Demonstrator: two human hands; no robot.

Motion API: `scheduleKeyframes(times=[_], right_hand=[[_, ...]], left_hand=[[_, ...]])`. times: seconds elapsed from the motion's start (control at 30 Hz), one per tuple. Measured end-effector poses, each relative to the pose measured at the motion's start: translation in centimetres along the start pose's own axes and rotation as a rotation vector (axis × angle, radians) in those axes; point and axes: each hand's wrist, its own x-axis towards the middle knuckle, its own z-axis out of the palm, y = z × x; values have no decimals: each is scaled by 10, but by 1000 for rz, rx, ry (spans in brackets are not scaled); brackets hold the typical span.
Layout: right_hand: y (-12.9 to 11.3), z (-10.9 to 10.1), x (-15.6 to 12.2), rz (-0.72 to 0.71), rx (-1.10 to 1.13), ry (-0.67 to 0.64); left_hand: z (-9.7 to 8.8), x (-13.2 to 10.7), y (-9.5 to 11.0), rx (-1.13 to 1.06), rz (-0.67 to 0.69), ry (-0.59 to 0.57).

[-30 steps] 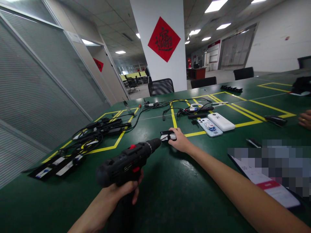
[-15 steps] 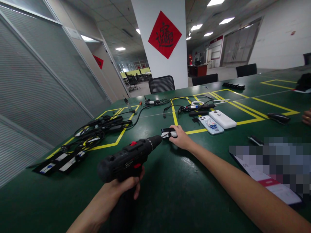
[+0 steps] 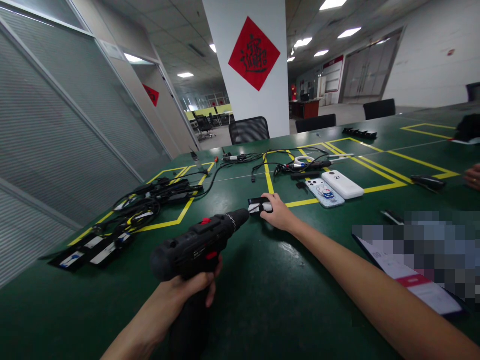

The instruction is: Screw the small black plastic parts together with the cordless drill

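A black cordless drill [image 3: 198,242] with red switches is gripped in my left hand [image 3: 187,292], fingers wrapped round its handle. Its chuck points right and away, and the bit reaches the left end of a small black-and-white block [image 3: 258,205]. My right hand [image 3: 279,214] pinches that block from its right side, down at the green table [image 3: 262,280]. Part of the block is hidden behind my fingers, and I cannot tell its kind. Whether the bit touches it or only lies in front of it is unclear.
Tangled black cables [image 3: 150,200] and flat black pieces [image 3: 105,252] lie at left. Beyond my right hand are a patterned phone [image 3: 325,193], a white power bank [image 3: 342,184] and more cables. A clipboard [image 3: 431,295] lies at right; another person's hand [image 3: 473,177] shows at the edge.
Both hands, the drill and the block stay nearly where they were. The view has shifted very slightly.
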Motion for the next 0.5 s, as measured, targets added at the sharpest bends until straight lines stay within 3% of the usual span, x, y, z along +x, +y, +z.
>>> scheduleKeyframes(times=[0.17,0.33,0.5], right_hand=[[1,1,1,-9,3,3],[2,1,1,-5,7,1],[3,3,1,-10,8,11]], left_hand=[[-1,-1,0,9,14,11],[-7,-2,3,32,-37,-91],[-8,-2,5,48,-36,-89]])
